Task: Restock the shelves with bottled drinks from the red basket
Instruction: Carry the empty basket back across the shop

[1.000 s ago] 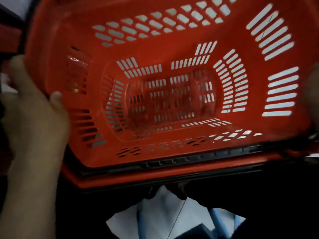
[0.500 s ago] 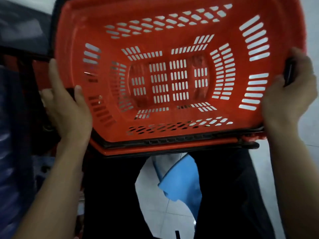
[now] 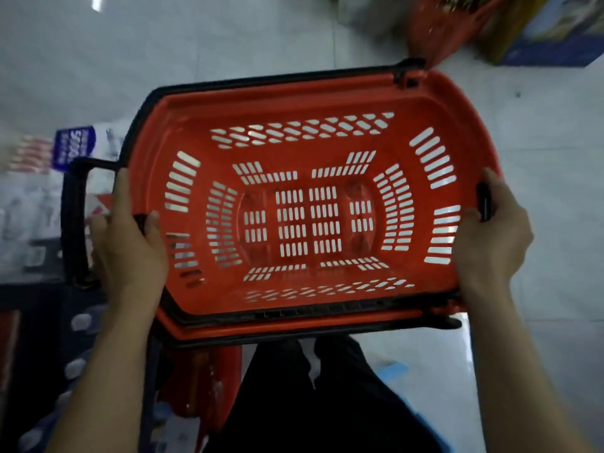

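Pale grey tiles make up the floor (image 3: pixel 261 37), which fills most of the head view. Over it, held up in front of the person with its open side facing the camera, is the red basket (image 3: pixel 294 103); the light floor shows through the slots in its bottom and walls. Along its near edge a second red rim shows under the first, and I cannot tell whether that belongs to another basket nested beneath. Below the basket are the person's dark trousers (image 3: pixel 327 403). The two hands are well apart, one at each short end of the basket. The left hand (image 3: pixel 130 253) grips the left end with the thumb hooked over the rim onto the inner wall and the fingers outside. The right hand (image 3: pixel 493 233) grips the right end the same way, its fingers curled round the rim and a short black piece there. A black handle (image 3: pixel 75 223) sticks out in a loop past the left hand, and another black bar runs along the far rim. At the left edge lie blurred wrapped packs (image 3: pixel 29 197), one with a blue label (image 3: pixel 73 145), and lower down pale round tops (image 3: pixel 80 322) show in the dark. At the top right stand a second red basket (image 3: pixel 457 24) and a blue and yellow box (image 3: pixel 555 37). A red object (image 3: pixel 209 380) sits under the basket's near left corner, too dim to identify.
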`<state>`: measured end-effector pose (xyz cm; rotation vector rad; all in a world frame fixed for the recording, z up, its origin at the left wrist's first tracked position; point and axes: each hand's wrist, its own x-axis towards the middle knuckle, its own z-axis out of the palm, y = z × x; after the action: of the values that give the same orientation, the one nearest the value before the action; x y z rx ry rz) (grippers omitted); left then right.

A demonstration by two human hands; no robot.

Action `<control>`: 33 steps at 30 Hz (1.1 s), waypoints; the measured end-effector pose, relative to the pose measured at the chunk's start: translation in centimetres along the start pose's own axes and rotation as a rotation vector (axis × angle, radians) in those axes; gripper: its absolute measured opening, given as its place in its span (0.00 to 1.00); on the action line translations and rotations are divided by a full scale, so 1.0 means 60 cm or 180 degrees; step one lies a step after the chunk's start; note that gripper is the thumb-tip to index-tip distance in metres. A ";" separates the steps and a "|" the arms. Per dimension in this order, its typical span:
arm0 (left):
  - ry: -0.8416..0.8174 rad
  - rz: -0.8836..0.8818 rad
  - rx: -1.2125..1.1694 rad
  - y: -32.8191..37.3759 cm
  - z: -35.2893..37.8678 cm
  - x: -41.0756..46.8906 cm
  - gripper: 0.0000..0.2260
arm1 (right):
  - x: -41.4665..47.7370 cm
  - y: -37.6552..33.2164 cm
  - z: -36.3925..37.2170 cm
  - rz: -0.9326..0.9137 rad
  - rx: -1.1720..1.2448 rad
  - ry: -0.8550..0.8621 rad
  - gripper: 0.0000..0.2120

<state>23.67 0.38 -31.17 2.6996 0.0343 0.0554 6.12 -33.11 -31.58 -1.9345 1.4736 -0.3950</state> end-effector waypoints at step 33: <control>0.0106 -0.0084 -0.0226 0.380 0.047 0.676 0.26 | 0.487 -0.575 0.194 -0.0149 0.0443 0.0247 0.21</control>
<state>64.69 -20.09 -22.64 2.6266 0.0765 0.0920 47.75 -51.78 -21.64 -1.8640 1.4124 -0.5845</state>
